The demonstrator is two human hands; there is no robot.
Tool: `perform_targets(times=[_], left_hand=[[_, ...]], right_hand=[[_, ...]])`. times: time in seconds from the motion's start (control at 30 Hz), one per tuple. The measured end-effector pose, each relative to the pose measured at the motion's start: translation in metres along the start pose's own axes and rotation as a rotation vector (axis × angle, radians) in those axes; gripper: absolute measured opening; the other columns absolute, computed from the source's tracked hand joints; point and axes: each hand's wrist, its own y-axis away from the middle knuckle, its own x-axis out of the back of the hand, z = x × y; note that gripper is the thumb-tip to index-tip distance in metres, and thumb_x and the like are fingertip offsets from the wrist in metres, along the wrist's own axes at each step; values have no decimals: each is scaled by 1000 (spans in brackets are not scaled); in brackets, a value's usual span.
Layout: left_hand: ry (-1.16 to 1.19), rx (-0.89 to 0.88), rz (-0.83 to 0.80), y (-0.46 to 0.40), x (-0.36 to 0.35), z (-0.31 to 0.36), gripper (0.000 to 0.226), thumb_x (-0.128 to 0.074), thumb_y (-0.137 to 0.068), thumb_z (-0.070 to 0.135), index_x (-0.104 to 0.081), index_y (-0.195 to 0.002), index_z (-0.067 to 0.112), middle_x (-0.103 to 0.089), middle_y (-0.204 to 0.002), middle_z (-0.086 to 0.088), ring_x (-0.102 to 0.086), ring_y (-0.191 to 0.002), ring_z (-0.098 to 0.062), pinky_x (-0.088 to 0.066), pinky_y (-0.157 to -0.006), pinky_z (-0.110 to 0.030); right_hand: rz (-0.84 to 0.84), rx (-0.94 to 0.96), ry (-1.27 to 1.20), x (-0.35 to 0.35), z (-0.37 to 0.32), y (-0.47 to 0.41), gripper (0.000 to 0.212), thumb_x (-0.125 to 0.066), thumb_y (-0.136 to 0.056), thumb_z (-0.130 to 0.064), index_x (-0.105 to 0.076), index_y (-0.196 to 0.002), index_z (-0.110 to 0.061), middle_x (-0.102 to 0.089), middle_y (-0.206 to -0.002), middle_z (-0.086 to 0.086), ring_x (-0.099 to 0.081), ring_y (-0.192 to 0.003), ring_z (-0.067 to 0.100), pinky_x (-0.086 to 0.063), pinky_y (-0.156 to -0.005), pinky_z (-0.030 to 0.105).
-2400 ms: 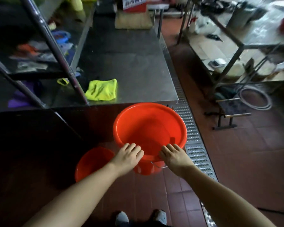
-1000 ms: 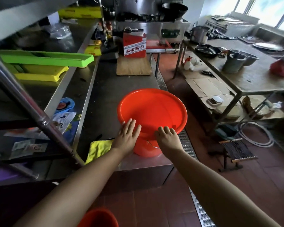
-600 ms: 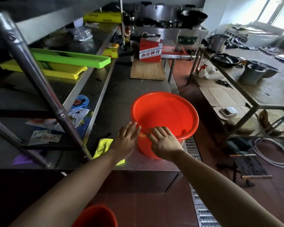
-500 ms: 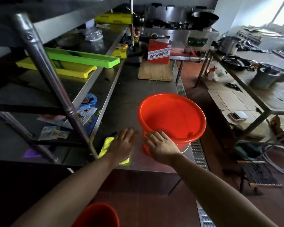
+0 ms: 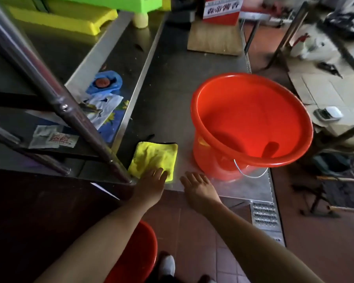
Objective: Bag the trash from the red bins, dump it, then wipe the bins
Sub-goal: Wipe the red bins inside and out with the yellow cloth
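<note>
Standing on the steel counter (image 5: 172, 82), near its front edge: the big red bin (image 5: 251, 123), upright, mouth open, looking empty inside, wire handle (image 5: 247, 170) hanging down against its near side. Lying flat just left of it, not touching: the yellow cloth (image 5: 153, 158), near corner at the counter's lip. Showing at the bottom of the view, down on the tiled floor (image 5: 202, 227): part of a second red bin (image 5: 135, 256).

Reaching in with the left hand (image 5: 151, 184), fingers straight and resting on the cloth's near edge, not yet curling round it. Hovering with the right hand (image 5: 198, 186) at the counter's front edge, fingers spread and relaxed, holding nothing, just short of the bin's base.

Judging the trash as already gone and the wiping as about to start. Expecting the cloth to be soft, light and limp, bunching rather than sliding, so best gathering it into the palm from the near edge instead of pinching one corner. Expecting the bin to be thin plastic, light, a little flexible at the rim and smooth enough to skate on steel under a wiping push; so steadying it by the rolled rim or with a flat palm on the wall, not by the loose handle, which would be letting it swing.
</note>
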Motion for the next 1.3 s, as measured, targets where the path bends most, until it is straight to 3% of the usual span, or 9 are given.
perform_targets(times=[0.23,0.33,0.63,0.73,0.83,0.93,1.1,1.17,1.3], left_hand=[[0,52,55,-24,-41,6,12,-58,-84,5,-67,-92,9,-64,-95,-10,-63,-91,-35,-53,-66,-42],[-32,22,63,-32,-36,3,6,-68,-77,5,-64,-73,8,-61,-78,-9,-64,-75,-33,-52,-54,-39],[126,-184,214,1,13,75,11,-71,-72,10,-64,-80,14,-62,-84,-6,-61,-71,-30,-51,-57,-41],[232,-330,239,15,35,116,12,-69,-78,15,-66,-90,13,-61,-89,-5,-61,-77,-28,-51,-64,-42],[322,-417,272,30,57,156,17,-69,-80,17,-66,-95,12,-61,-93,-6,-60,-81,-28,-50,-71,-40],[459,-352,281,52,74,201,28,-65,-79,16,-64,-106,10,-63,-103,-7,-59,-94,-26,-47,-85,-36],[546,-210,-2,87,87,267,64,-63,-87,43,-46,-141,13,-53,-138,-2,-47,-128,-21,-38,-107,-32],[675,-158,-24,98,96,287,56,-63,-85,41,-51,-134,17,-56,-133,2,-49,-125,-17,-39,-104,-27],[821,-60,-13,100,121,312,18,-62,-87,22,-62,-105,18,-69,-102,-2,-63,-98,-21,-42,-76,-27]], right_hand=[[14,-68,-120,-48,5,16,39,-65,-85,-19,-65,-124,-11,-62,-129,15,-62,-111,37,-51,-93,44],[8,-105,-137,-54,11,30,39,-61,-87,-18,-64,-125,-11,-61,-130,15,-60,-114,38,-50,-95,45],[-106,-227,-120,-22,25,71,77,-60,-93,-40,-22,-158,-23,-30,-160,10,-31,-144,31,-28,-115,41],[-80,-277,-144,-8,31,102,75,-64,-90,-42,-31,-154,-25,-28,-162,6,-27,-147,28,-27,-116,41],[-14,-323,-194,7,47,148,50,-60,-92,-39,-52,-140,-27,-45,-151,-2,-38,-140,24,-31,-110,38],[67,-364,-303,25,63,201,29,-64,-87,-31,-62,-113,-18,-66,-119,1,-59,-115,29,-42,-90,37],[134,-458,-423,67,86,279,29,-63,-87,-22,-59,-116,-19,-67,-114,4,-65,-98,36,-50,-72,39],[176,-457,-462,85,95,301,31,-68,-86,-22,-60,-116,-19,-69,-110,5,-65,-95,34,-44,-68,35],[223,-527,-501,113,108,332,28,-64,-86,-18,-59,-113,-18,-70,-105,7,-64,-95,32,-35,-65,29]])
